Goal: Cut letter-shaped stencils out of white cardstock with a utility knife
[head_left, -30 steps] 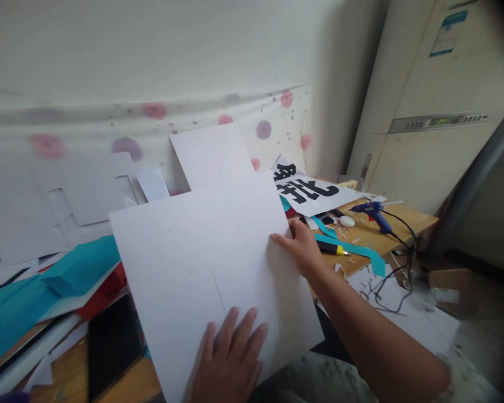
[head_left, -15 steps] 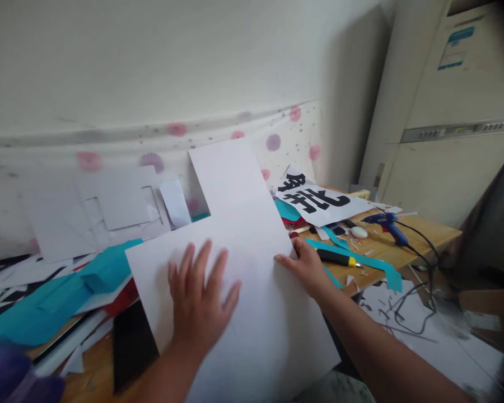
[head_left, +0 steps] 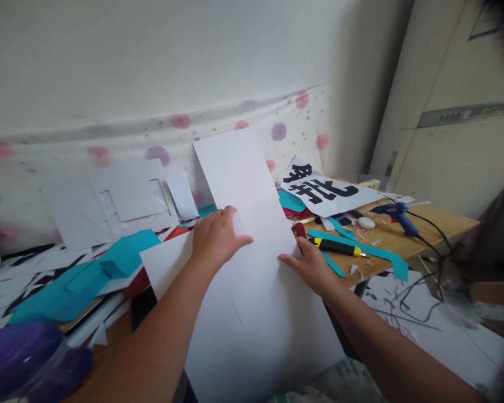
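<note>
A large white sheet of stiff board [head_left: 260,291], with a narrower strip rising at its far end, leans up from my lap over the table edge. My left hand [head_left: 216,238] curls its fingers over the board's edge at the inner corner of the step, thumb flat on the face. On the right edge, my right hand [head_left: 308,263] grips with its thumb on top and its other fingers hidden beneath. Close to that hand lie a black and yellow utility knife [head_left: 338,246] and a dark red object [head_left: 300,230], partly covered.
A blue glue gun [head_left: 397,217] with a cord sits on the wooden table [head_left: 449,219] at right. Paper with black characters [head_left: 327,187] lies behind the knife. Turquoise paper [head_left: 126,254] and white scraps cover the left side. A purple object [head_left: 29,358] is at front left.
My left hand has gone from lying spread on the board to gripping its stepped edge, farther up. My right hand keeps its hold. The view has shifted slightly.
</note>
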Demonstrator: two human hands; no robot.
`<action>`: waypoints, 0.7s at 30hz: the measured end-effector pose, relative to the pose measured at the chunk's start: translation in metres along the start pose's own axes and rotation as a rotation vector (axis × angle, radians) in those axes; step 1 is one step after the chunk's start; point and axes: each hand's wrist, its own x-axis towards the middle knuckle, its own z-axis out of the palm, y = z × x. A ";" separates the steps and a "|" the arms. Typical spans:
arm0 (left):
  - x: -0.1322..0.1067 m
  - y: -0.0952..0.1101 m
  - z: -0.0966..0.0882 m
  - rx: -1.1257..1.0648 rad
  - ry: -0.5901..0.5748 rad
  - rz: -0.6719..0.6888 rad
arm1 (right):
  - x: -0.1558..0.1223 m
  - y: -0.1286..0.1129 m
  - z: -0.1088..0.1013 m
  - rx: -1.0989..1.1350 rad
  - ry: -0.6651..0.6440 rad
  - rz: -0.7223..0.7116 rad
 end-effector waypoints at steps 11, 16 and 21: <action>-0.004 0.012 0.003 0.086 0.080 -0.015 | -0.005 0.001 0.001 -0.056 0.042 0.000; -0.005 0.010 0.005 0.116 0.086 0.046 | -0.004 0.002 -0.001 0.016 0.021 0.005; -0.006 0.010 0.002 0.081 0.028 0.060 | 0.001 0.007 -0.010 0.191 -0.132 0.070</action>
